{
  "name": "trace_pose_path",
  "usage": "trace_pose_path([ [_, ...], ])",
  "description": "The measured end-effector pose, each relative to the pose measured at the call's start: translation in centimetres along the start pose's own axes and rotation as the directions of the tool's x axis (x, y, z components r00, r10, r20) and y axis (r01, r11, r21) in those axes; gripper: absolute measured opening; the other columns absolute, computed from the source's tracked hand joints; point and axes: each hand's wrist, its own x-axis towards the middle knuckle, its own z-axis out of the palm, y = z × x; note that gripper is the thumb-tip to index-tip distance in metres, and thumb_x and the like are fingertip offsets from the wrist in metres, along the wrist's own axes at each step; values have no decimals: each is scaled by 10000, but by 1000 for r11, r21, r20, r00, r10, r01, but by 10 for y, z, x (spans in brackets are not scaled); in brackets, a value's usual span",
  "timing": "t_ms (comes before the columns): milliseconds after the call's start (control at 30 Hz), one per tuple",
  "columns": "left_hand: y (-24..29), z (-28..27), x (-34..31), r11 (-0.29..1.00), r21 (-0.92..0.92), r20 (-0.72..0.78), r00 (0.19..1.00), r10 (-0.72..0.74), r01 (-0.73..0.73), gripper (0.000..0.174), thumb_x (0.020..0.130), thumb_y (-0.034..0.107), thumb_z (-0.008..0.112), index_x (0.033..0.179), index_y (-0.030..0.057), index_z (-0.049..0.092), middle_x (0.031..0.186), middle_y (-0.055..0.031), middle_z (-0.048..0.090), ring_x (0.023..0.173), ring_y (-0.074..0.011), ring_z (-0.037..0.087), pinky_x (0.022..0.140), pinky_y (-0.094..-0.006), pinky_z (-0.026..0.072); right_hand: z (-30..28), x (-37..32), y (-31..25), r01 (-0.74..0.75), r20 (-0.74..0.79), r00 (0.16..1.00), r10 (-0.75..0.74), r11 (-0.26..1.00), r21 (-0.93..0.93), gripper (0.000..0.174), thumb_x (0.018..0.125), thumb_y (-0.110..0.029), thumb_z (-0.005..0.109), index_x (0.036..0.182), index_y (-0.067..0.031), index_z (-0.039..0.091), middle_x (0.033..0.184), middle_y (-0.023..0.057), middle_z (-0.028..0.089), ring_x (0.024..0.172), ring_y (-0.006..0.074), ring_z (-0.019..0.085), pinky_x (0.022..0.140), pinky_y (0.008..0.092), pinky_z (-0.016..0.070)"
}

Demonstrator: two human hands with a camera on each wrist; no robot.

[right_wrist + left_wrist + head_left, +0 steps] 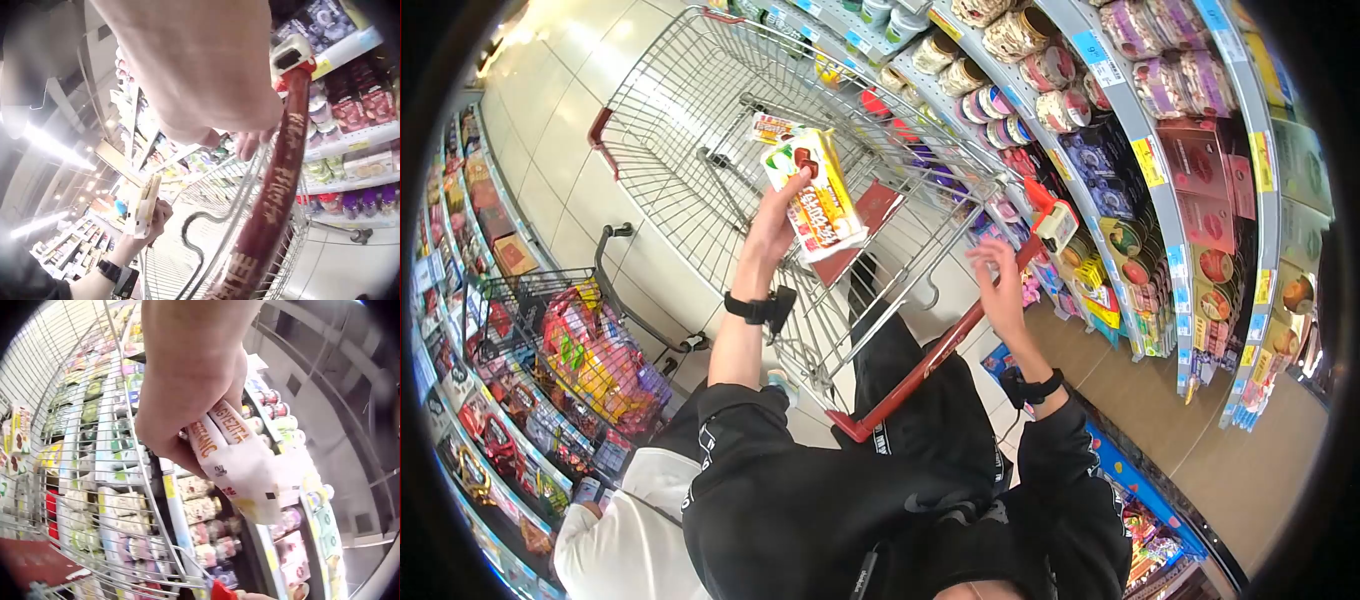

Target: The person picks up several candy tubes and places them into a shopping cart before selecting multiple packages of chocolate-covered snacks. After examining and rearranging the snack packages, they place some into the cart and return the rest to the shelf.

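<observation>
My left hand (775,220) grips a white and yellow snack pack (828,215) with brown lettering and a brown picture, held over the shopping cart. The left wrist view shows two wrapped ends of the pack (234,469) side by side, with the hand's fingers partly hidden behind the wrist. Inside the cart lies a similar snack pack (772,127), seen also as upright packs (20,428) in the left wrist view. My right hand (998,285) hovers beside the red cart handle (930,365), its fingers loosely bent and holding nothing.
The wire cart (660,110) stands in front of me. Shelves (1090,60) of jars and boxes run along the right. On the left a person in a white top (625,540) is near a dark basket cart (530,330) with bright packets, beside another shelf.
</observation>
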Motion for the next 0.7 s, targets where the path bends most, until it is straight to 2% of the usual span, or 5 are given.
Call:
trace_pose_path([
  [100, -7, 29, -42, 995, -66, -37, 997, 68, -71, 351, 960, 359, 591, 1157, 68, 574, 1016, -29, 664, 897, -143, 665, 817, -290, 549, 1, -5, -29, -24, 61, 998, 12, 977, 213, 265, 934, -89, 564, 1187, -49, 499, 1086, 88, 629, 902, 183, 618, 834, 324, 456],
  [233, -8, 80, -108, 982, -174, 138, 989, -55, 79, 708, 973, 632, 322, 1288, 32, 527, 1107, -100, 681, 899, -184, 697, 789, -331, 582, -1, -36, -93, -238, 412, 910, 46, 873, 426, 308, 1010, -224, 496, 1249, -34, 459, 1115, 86, 609, 900, 166, 615, 807, 312, 466],
  [333, -26, 110, -151, 998, 20, 49, 997, -59, 58, 730, 987, 626, 240, 1291, 22, 514, 1116, -110, 674, 918, -185, 691, 813, -317, 567, -10, -56, -121, -295, 503, 864, 4, 814, 501, 388, 1030, -294, 455, 1304, -24, 406, 1127, 108, 594, 863, 151, 615, 731, 300, 489],
  [533, -80, 153, -219, 916, 402, 80, 997, -17, -17, 412, 1050, 350, 376, 1291, 31, 473, 1145, -51, 609, 1001, -107, 598, 881, -271, 485, -38, -95, -103, -355, 543, 838, 51, 807, 472, 494, 954, -326, 614, 1264, -12, 392, 1026, 83, 606, 722, 91, 597, 450, 211, 453],
  [700, -123, 210, -252, 858, 493, 225, 974, 35, -145, 331, 998, 216, 544, 1257, 21, 474, 1116, -55, 600, 1017, -98, 567, 888, -273, 465, -115, -130, -80, -293, 548, 836, 13, 856, 426, 456, 940, -292, 638, 1253, -29, 437, 980, 50, 640, 700, 91, 614, 459, 222, 474],
])
